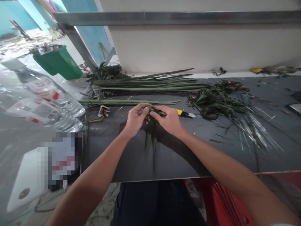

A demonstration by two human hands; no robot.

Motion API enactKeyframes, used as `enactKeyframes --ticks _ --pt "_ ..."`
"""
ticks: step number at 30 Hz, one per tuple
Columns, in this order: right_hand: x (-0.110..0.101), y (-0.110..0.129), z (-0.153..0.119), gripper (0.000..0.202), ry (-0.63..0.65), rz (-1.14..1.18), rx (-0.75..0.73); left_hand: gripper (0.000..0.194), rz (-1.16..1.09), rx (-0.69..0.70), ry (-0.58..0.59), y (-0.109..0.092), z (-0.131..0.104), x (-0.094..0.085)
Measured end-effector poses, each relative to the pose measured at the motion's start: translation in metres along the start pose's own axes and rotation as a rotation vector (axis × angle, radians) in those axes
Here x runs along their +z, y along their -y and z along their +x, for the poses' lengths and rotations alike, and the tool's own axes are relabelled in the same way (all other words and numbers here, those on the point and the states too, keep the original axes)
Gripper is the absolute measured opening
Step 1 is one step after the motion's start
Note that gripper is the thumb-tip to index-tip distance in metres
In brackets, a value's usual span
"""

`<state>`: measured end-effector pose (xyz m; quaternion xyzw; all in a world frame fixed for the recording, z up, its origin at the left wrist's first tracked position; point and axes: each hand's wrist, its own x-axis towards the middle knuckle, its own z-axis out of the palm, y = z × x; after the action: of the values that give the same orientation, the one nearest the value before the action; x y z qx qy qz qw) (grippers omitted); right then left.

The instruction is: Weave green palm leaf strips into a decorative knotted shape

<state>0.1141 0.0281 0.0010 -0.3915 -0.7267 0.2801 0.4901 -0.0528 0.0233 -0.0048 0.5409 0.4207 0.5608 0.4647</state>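
My left hand (137, 118) and my right hand (168, 119) meet over the dark table, their thumbs and fingers pinching a small piece of folded green leaf strips (150, 128). Loose ends of the strips hang down between the hands toward me; the folded part is mostly hidden by my fingers. Just beyond my right hand lies a yellow and black utility knife (185, 113) with its blade showing. A few long green leaf strips (127, 102) lie flat behind my hands, and a thicker bundle of long leaves (150, 84) rests farther back.
Woven green leaf pieces with clear thin stems (218, 97) are heaped at the right. Two plastic water bottles (58, 94) stand at the left, near a crumpled scrap (103, 111). A green bin (57, 62) is beyond the dark table (131, 166); a metal rail (178, 18) crosses the back.
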Motion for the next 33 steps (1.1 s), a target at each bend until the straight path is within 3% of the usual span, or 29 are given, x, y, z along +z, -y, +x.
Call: enactKeyframes --ticks 7,14,23,33 --pt "0.002 -0.008 0.005 0.036 0.097 0.511 0.421 0.038 0.289 0.020 0.000 0.007 -0.003 -0.005" --pt "-0.002 -0.016 0.013 0.046 0.145 0.846 0.728 0.043 0.329 0.007 0.011 0.009 -0.007 0.001" --pt "0.000 -0.016 0.009 0.046 0.217 0.849 0.695 0.053 0.295 -0.038 0.015 0.015 -0.005 0.000" --pt "0.004 -0.005 0.005 0.045 0.066 0.723 0.591 0.059 0.364 0.031 0.175 0.009 -0.010 0.001"
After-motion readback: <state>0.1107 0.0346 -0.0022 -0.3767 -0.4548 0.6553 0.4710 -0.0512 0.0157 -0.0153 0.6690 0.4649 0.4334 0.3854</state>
